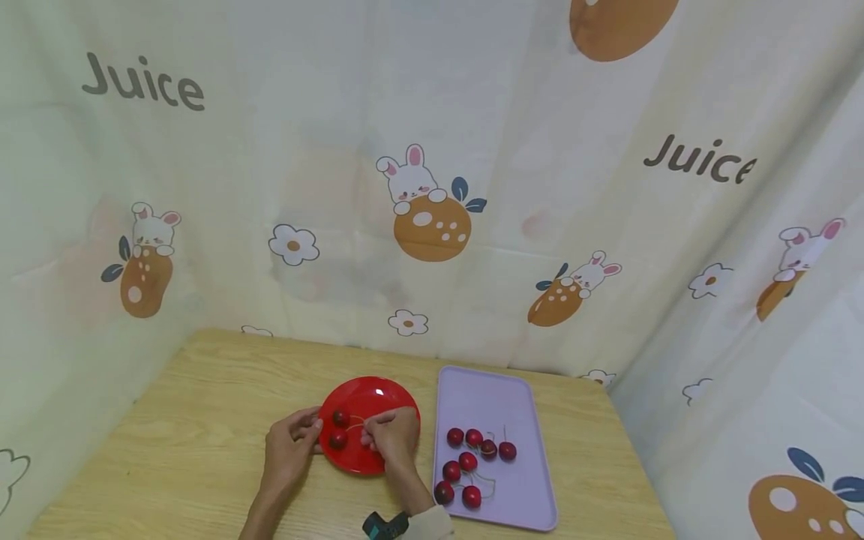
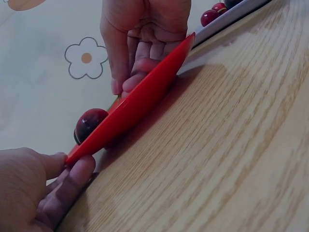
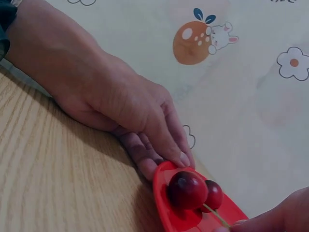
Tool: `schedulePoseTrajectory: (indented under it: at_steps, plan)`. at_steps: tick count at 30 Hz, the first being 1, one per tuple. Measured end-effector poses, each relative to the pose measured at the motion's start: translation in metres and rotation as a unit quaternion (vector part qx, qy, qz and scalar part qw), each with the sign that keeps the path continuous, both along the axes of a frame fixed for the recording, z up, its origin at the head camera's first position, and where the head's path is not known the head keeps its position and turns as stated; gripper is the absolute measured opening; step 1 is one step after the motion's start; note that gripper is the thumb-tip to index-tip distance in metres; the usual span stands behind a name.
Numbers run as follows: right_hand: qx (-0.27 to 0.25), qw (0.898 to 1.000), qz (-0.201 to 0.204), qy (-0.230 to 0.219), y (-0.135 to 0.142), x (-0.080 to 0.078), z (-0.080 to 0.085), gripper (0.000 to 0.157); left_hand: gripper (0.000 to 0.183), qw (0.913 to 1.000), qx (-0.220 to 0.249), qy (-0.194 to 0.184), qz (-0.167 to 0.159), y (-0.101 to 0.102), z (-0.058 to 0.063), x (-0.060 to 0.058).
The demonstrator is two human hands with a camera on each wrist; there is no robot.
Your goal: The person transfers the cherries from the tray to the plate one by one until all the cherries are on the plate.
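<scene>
A round red plate lies on the wooden table, and my left hand grips its left rim. The left wrist view has the thumb over the rim and fingers underneath. Two dark red cherries sit side by side on the plate near that thumb. Their thin stems run toward my right hand, whose thumb and forefinger pinch the stem ends over the plate. In the right wrist view only part of this hand shows, at the lower right corner.
Just right of the plate lies a lilac tray bearing several cherries with stems, mostly on its nearer left half. A printed curtain hangs along the far edge of the wooden table. A dark device sits at my right wrist.
</scene>
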State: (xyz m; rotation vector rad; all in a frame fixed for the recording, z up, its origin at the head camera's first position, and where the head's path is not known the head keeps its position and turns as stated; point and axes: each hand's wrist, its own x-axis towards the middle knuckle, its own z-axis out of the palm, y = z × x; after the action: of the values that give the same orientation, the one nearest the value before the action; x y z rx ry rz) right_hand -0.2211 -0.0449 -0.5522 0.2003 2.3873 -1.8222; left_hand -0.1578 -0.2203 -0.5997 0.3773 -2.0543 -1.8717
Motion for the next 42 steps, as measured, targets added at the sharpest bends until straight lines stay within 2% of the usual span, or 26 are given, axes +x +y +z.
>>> schedulePoseTrajectory:
  at_steps: [6,15,20,27,34,42]
  plan:
    - [0.015,1.000,0.011,-0.017,0.004,-0.001,0.004,0.011,0.032,0.9999,-0.010,-0.013,0.002,-0.001,0.002,-0.001]
    - [0.022,0.999,0.021,-0.015,0.009,0.002,0.008,0.010,0.033,0.9987,-0.044,-0.024,0.000,0.000,0.002,0.000]
    - [0.004,0.999,0.033,-0.013,0.015,0.000,0.010,0.010,0.033,0.9987,-0.044,-0.028,0.000,0.001,0.004,0.000]
    - [-0.009,0.999,0.050,-0.020,0.027,-0.003,0.015,0.008,0.032,0.9996,-0.014,-0.026,0.002,0.001,0.003,0.000]
    - [-0.038,0.998,0.048,-0.031,0.044,-0.002,0.031,0.013,0.032,0.9995,-0.028,-0.012,0.001,0.000,0.000,0.000]
    - [-0.080,0.996,0.049,0.007,0.065,0.000,0.043,0.016,0.032,0.9997,-0.017,-0.019,-0.002,0.001,0.001,0.001]
